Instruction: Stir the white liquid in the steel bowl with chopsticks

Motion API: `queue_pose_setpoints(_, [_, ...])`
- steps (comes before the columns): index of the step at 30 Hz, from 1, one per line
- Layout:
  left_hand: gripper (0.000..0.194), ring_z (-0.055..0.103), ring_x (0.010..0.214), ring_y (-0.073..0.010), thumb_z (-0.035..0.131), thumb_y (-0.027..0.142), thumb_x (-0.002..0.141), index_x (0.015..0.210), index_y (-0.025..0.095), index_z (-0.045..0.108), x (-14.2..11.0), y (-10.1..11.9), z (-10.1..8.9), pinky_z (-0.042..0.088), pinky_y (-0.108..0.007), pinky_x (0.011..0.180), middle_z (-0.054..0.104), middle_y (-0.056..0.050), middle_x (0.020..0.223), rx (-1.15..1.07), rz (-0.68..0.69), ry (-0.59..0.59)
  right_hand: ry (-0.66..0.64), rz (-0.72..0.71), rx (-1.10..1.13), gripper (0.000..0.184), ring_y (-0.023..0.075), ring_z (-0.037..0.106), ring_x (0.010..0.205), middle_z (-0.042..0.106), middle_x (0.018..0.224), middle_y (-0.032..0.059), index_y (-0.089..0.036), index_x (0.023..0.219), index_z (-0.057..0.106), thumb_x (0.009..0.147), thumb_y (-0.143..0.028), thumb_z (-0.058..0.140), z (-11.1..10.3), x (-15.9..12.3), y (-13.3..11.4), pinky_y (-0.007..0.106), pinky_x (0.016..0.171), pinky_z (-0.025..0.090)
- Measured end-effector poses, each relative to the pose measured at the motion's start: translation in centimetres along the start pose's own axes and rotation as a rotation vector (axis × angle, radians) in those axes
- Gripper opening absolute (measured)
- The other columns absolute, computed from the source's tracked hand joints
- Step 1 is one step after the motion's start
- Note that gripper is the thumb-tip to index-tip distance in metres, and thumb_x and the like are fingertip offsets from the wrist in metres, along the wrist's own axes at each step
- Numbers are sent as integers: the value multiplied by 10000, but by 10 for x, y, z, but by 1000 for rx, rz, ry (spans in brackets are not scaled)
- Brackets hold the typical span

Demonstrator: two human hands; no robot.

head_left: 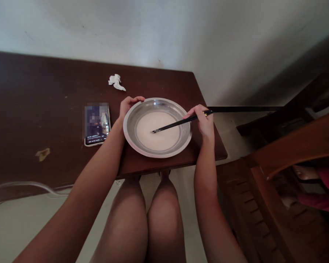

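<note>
A wide metal bowl (130, 137) rests on the dark brown table near its front edge. Inside lies a pale, milky liquid (164, 140). My left hand (128, 106) grips the bowl's far left rim, fingers over the edge. On the other side, my right hand (203, 118) is closed around black chopsticks (178, 124) with gold bands near the top. Their tips slant down into the liquid and look coated with white. Some fingers of this hand are also close to the bowl's right rim; whether they touch it I cannot tell.
A phone (97, 126) with a lit screen lies left of the bowl. Behind it is a crumpled white tissue (116, 82). A yellowish scrap (43, 154) and a white cable (41, 185) are farther left. Wooden furniture (285, 146) and another person's feet (304, 172) are at right.
</note>
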State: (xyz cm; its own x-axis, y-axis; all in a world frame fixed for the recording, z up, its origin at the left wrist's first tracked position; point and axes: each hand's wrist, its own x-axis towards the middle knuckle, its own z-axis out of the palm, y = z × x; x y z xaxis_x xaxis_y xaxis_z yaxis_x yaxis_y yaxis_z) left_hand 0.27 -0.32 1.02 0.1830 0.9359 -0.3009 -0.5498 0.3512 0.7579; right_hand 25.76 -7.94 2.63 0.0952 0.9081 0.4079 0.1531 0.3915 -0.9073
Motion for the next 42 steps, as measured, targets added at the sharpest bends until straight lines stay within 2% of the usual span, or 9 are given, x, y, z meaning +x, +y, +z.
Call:
queue_pose_setpoints(3, [270,618,565,-161,379,205,788,681,159,623,0,0,1,512,-264,589,642,-38,593,4,1,2,78,-28,-34,342,98,649,601,600,565,-45,-214,644,633,849,-453,499,0,1,1,256,658,511])
queue_pose_setpoints(6, [257,627,594,-175,388,203,779,708,165,632,0,0,1,515,-278,598,643,-38,590,9,2,10,138,-13,7,373,92,629,542,577,546,-51,-213,619,607,853,-473,476,-1,2,3,259,618,512])
queue_pose_setpoints(11, [260,616,561,-163,386,202,789,713,165,632,0,0,1,509,-265,579,643,-33,587,-6,-1,9,-20,-21,-31,359,99,633,591,591,550,-38,-212,627,627,860,-445,484,1,-1,-4,256,629,503])
queue_pose_setpoints(17, [258,629,573,-181,402,231,805,756,171,648,1,1,0,511,-275,570,645,-34,572,-12,-18,20,121,-36,-34,384,104,625,568,581,532,-38,-222,610,604,862,-475,462,-2,1,0,267,604,497])
queue_pose_setpoints(22, [296,611,525,-157,370,208,824,701,157,635,-2,2,3,507,-254,550,644,-40,568,-33,-23,19,-20,-5,-41,367,110,636,593,597,544,-30,-218,618,621,854,-464,485,-1,0,-1,270,619,505])
queue_pose_setpoints(28, [282,618,539,-168,382,217,817,716,161,639,-2,1,3,512,-263,551,632,-33,552,-25,-13,21,133,-25,-31,390,101,627,545,573,525,-45,-214,620,594,857,-492,458,-2,1,0,269,614,508])
queue_pose_setpoints(33, [273,622,551,-166,382,223,821,728,180,634,0,1,2,510,-258,559,639,-26,573,-7,-18,19,-13,-9,-58,367,106,640,603,599,546,-35,-215,624,620,857,-461,478,0,-1,-3,264,638,508])
queue_pose_setpoints(39, [249,634,596,-179,393,219,802,775,178,637,-2,2,3,513,-276,601,638,-27,579,25,-6,23,136,-3,-3,371,93,629,553,582,552,-47,-209,619,597,858,-463,472,-1,1,1,254,604,495])
queue_pose_setpoints(42, [248,630,593,-174,388,225,800,769,175,629,-4,2,3,506,-272,607,631,-25,580,30,-3,22,58,31,8,373,92,614,525,567,518,-50,-209,615,598,854,-468,475,-1,0,0,246,575,486])
